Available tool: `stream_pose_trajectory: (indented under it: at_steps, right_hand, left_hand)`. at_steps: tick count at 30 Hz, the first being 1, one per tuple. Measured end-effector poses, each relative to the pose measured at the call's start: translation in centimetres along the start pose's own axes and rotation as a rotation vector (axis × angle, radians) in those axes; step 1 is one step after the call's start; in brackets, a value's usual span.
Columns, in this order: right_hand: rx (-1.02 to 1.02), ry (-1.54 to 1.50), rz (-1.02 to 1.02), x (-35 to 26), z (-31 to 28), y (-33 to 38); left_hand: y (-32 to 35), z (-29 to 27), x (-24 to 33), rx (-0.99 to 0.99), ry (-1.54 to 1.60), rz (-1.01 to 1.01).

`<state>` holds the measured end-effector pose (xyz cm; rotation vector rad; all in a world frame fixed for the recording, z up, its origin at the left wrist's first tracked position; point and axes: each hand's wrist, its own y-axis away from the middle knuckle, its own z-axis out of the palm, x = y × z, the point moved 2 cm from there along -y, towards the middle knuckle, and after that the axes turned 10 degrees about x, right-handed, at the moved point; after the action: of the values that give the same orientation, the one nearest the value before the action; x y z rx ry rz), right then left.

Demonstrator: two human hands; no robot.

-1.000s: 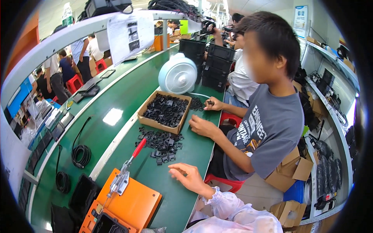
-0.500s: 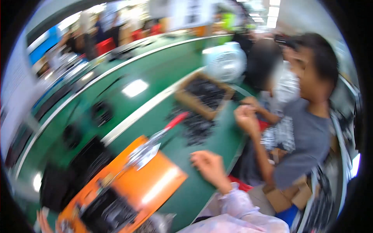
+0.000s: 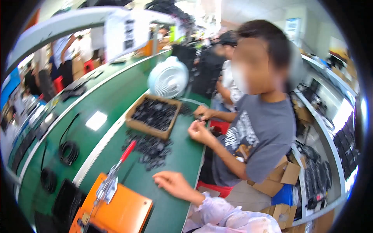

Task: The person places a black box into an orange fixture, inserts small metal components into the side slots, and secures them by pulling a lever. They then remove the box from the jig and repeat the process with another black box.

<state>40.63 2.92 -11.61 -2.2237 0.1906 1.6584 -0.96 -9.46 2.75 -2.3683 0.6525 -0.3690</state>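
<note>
Left hand now out of view

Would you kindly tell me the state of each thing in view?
Right hand: open, seemingly empty
Cardboard tray: open, filled with black parts
Loose parts: spread in a pile
Toggle clamp: handle toward loose parts, locking unclear
Cables: coiled, ends trailing
Fan: upright; running or not unclear
Floor cartons: flaps open
</note>
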Motion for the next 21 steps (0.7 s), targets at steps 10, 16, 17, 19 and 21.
stream_pose_trajectory:
  at_steps: [10,16,17,19,21]
  right_hand:
    - [-0.186,-0.392,0.180,-7.9,3.7,-8.8]
    - [0.132,-0.591,0.168,-8.1,6.5,-9.3]
    - [0.196,-0.692,0.251,-7.1,6.3,-10.4]
    - [0.104,-1.032,0.381,-4.6,5.7,-12.7]
    - [-0.046,-1.193,0.333,-3.9,5.5,-13.4]
  left_hand:
    - [0.6,0.3,2.0,-0.288,-0.041,-0.205]
    - [-6.2,0.6,1.0,-0.380,0.002,-0.228]
    - [-6.7,1.7,0.1,-0.454,0.013,-0.194]
    - [-6.7,3.0,-0.5,-0.597,0.085,-0.175]
    - [-6.8,3.3,0.0,-0.613,0.044,-0.175]
